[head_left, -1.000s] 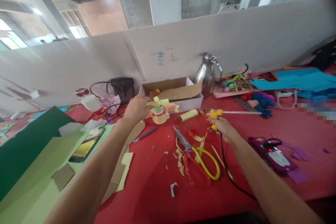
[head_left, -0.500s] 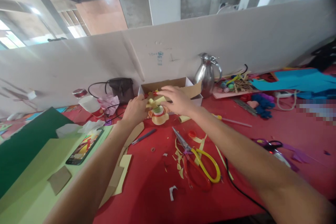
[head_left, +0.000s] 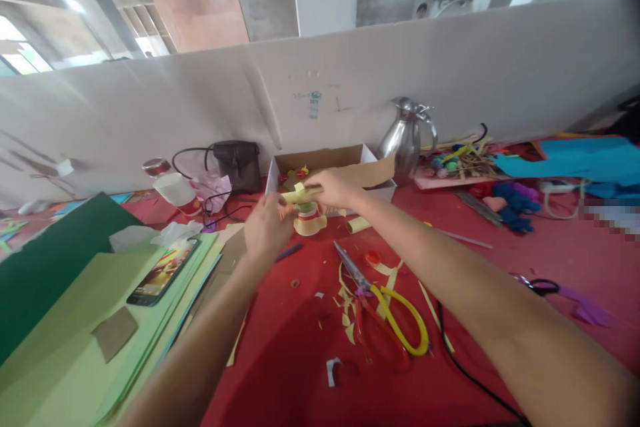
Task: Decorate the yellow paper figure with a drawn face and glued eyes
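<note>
A small paper craft model (head_left: 310, 223) with a cream base, a red band and a green top stands on the red table in front of an open box. Over its top lies a pale yellow paper roll (head_left: 295, 196) with a small yellow piece (head_left: 299, 187) on it. My left hand (head_left: 267, 227) closes its fingers on the roll's left end. At the other end, my right hand (head_left: 336, 189) pinches the roll from above; its fingertips are partly hidden. Whether the roll is fixed to the model I cannot tell.
Yellow-handled scissors (head_left: 383, 307) lie among paper scraps. Behind the model is the open box (head_left: 380, 192), with a steel jug (head_left: 403, 140) beside it. A phone (head_left: 165, 272) rests on green paper sheets (head_left: 60, 320) at left. A black cable (head_left: 460, 353) crosses the right side.
My left hand has turned and closed on the roll's left end. My right hand has lowered, its fingers now closed on the right end. The view has shifted slightly.
</note>
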Tool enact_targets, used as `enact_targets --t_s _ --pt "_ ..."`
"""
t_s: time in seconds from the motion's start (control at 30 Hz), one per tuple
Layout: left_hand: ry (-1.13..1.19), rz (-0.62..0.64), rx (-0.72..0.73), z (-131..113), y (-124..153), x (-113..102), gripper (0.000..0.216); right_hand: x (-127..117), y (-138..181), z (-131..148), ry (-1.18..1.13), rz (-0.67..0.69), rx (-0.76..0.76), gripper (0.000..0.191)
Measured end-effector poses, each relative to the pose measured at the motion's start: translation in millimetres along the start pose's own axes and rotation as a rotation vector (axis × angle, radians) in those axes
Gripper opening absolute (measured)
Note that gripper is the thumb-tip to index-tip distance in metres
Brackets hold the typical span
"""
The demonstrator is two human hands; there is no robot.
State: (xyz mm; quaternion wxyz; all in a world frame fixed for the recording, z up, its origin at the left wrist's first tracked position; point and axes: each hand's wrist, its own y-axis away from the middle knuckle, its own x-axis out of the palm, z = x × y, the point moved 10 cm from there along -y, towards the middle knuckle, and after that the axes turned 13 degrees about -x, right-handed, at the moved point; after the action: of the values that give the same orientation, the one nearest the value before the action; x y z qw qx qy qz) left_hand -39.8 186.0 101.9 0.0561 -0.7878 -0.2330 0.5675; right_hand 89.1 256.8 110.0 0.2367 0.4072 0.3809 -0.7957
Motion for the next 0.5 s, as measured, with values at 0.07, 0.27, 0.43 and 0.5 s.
enact_targets --t_s 0.07,0.27,0.43,0.5 --pt "0.018 0.154 -0.170 17.8 15.8 28.8 0.035 2.0 1.1 0.2 0.017 0.039 0.019 0.018" --pt "0.061 0.190 -0.375 33.8 31.6 58.8 0.056 -2.8 1.5 3.3 0.077 0.054 0.068 0.019" --pt "0.122 0.180 -0.420 41.5 33.9 69.3 0.052 1.7 -1.9 8.6 0.021 0.086 0.072 0.013" --pt "0.133 0.171 -0.424 43.7 34.9 72.5 0.052 2.2 -1.3 7.4 -0.023 0.073 0.095 0.010"
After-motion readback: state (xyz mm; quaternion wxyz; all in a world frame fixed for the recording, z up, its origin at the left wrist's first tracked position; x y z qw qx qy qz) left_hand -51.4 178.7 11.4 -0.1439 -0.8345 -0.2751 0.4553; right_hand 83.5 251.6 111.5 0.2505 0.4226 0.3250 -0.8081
